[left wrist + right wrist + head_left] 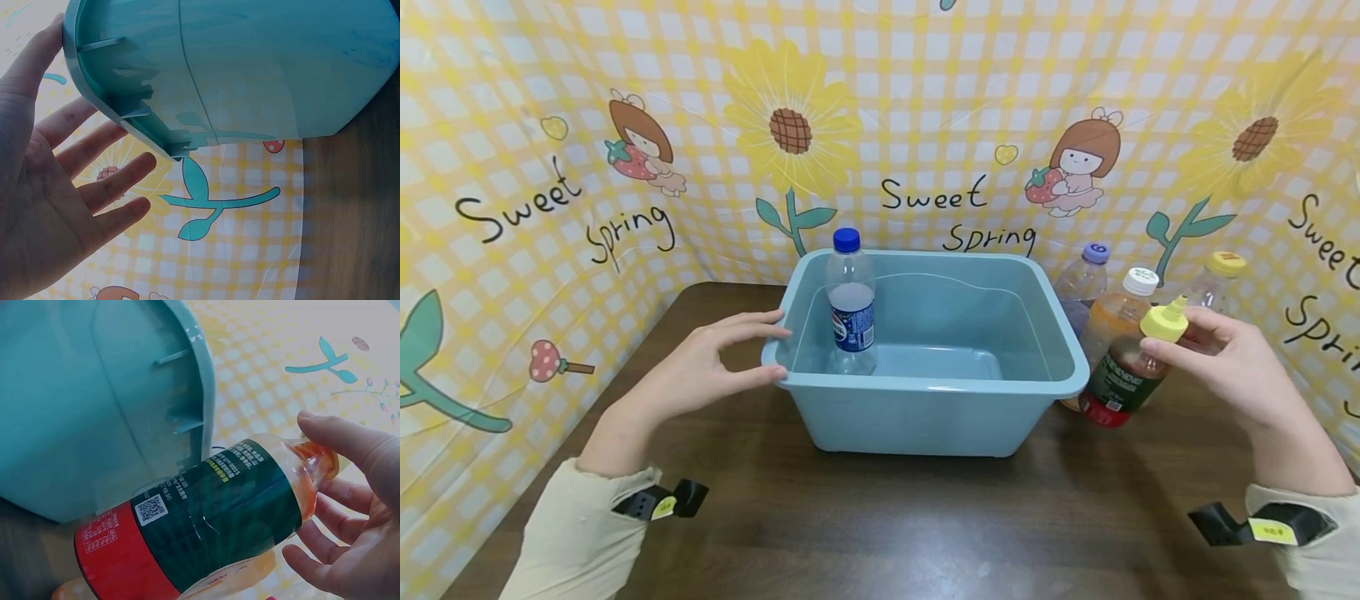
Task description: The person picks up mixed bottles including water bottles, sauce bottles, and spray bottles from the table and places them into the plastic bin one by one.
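My right hand [1240, 358] pinches a sauce bottle [1123, 379] near its neck, just below the yellow nozzle cap [1165, 320]. The bottle leans, its base toward the light-blue plastic tub [917, 417]; in the right wrist view its label [219, 500] is dark green above a red band. At the tub's left end, my left hand [700, 362] touches the rim with fairly straight fingers and thumb. In the left wrist view several fingers [119, 181] are spread beside the rim. A blue-capped bottle [852, 325] with a blue label stands upright inside the tub, toward the left.
Right of the tub stand a purple-capped bottle [1081, 287], a white-capped bottle of orange drink [1116, 312] and a yellow-capped clear bottle [1213, 283], partly hidden. A checked, flower-printed cloth [925, 125] hangs behind and beside the brown wooden table [880, 525].
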A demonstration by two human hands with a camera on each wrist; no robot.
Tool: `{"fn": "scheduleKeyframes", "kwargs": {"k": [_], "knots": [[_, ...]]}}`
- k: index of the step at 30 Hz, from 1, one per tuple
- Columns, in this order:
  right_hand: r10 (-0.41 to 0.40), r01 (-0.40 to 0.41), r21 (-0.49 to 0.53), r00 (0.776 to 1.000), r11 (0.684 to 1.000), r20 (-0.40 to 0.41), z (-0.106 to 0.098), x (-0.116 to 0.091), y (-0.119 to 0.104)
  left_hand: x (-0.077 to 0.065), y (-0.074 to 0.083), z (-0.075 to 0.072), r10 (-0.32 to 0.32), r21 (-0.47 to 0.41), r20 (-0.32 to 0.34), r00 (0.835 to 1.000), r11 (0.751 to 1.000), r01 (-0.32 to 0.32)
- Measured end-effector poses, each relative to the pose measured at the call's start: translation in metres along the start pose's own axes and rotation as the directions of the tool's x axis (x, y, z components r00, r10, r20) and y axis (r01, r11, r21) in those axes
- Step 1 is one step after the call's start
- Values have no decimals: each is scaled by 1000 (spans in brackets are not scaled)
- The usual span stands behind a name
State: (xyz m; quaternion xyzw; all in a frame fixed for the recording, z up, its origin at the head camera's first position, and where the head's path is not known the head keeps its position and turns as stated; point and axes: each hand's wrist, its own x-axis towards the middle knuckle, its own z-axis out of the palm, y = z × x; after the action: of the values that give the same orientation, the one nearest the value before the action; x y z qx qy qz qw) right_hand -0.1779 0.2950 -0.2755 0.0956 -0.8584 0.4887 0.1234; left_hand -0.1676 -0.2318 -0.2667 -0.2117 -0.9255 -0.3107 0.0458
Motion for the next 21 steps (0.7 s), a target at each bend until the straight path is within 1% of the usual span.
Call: {"fn": "scheduleKeyframes", "kwargs": {"k": [8,12,16,20,21], "knots": [[28,-27,18,999,999,-41,-3,6,-14,-1,1,0,-11,-13,8,1000,1000,11],[44,-45,-6,996,999,-74,-4,8,-22,-1,0,0,-9,-14,7,1000,1000,9],[35,-36,-15,995,999,-96,-5,9,-28,0,0,0,-8,-14,5,1000,1000,8],[26,-27,-6,993,1000,-114,-8,12,-35,-1,0,0,-9,-20,3,1000,1000,9],[26,-25,11,993,1000,-118,-8,12,-36,-1,0,1,-10,-20,3,1000,1000,10]]}}
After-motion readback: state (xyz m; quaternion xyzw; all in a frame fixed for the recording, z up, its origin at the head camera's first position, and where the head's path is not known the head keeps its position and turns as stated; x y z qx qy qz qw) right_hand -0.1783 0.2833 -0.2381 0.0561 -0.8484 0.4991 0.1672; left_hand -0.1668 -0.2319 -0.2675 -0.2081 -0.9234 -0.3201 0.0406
